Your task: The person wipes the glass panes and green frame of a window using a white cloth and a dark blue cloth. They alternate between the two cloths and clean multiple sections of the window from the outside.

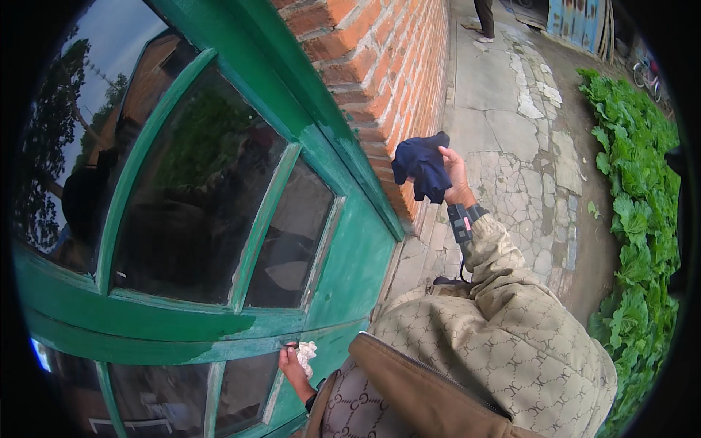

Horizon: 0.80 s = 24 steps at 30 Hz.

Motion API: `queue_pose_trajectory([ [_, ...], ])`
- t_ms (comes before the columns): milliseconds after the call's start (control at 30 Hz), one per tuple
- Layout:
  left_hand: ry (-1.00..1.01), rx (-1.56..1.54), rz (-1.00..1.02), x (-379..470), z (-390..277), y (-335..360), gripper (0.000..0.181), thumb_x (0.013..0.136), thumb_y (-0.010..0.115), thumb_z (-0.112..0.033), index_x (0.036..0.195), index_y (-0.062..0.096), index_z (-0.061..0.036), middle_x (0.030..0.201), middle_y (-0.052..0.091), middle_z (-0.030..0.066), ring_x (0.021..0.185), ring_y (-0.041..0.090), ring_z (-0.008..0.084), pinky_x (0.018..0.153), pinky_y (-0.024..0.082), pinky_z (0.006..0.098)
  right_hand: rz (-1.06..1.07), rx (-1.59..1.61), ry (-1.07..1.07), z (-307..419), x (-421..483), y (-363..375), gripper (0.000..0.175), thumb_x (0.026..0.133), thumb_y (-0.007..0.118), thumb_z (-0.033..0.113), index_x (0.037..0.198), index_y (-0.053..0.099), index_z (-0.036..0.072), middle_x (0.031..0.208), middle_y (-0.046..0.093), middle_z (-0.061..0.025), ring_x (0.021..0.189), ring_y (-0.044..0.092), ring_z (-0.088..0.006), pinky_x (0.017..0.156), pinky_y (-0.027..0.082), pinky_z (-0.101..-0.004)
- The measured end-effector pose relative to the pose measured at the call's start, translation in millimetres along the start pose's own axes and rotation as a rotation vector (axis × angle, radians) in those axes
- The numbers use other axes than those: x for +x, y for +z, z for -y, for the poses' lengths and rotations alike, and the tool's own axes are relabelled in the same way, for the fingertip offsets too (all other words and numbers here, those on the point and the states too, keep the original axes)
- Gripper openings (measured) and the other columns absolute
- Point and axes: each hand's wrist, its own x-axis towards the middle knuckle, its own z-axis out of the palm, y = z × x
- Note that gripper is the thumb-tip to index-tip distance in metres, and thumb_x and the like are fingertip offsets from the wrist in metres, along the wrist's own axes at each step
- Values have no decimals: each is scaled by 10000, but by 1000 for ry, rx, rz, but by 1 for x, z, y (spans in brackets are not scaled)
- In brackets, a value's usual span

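Note:
My right hand [459, 175], raised at the upper middle in front of the brick wall corner, holds a crumpled dark blue cloth [424, 167]. A dark device with a strap is on that wrist. Low in the view, my left hand [294, 368] is at the green wooden door [350, 263], beside the seam between two door leaves. A crumpled white cloth or paper [306, 357] is in its grasp, and its fingertips are at a small dark part that looks like a handle. The door's glass pane [197, 191] reflects trees and a building.
A red brick wall [378, 65] adjoins the door frame. Beside it runs a cracked concrete path [493, 137], with leafy green plants [635, 219] along its far side. A person's legs [484, 19] stand at the top. A bicycle [647, 74] is at the upper right.

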Motion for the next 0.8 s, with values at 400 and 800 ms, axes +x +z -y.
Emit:
queue_pose_trajectory([
  [400, 53, 34, -50, 0, 5, 2, 180, 916, 482, -91, 945, 622, 18, 868, 621, 68, 784, 581, 165, 725, 498, 309, 52, -109, 95, -49, 30, 14, 364, 948, 487, 238, 1254, 527, 46, 1161, 645, -142, 970, 667, -288, 798, 570, -431],
  [800, 161, 83, 64, 19, 15, -4, 211, 916, 503, -160, 923, 615, 19, 865, 636, 98, 762, 591, 173, 716, 507, 335, -128, -173, 31, -68, 32, 28, 240, 887, 557, 128, 1117, 586, 69, 1017, 678, -97, 879, 683, -226, 794, 573, -349],
])
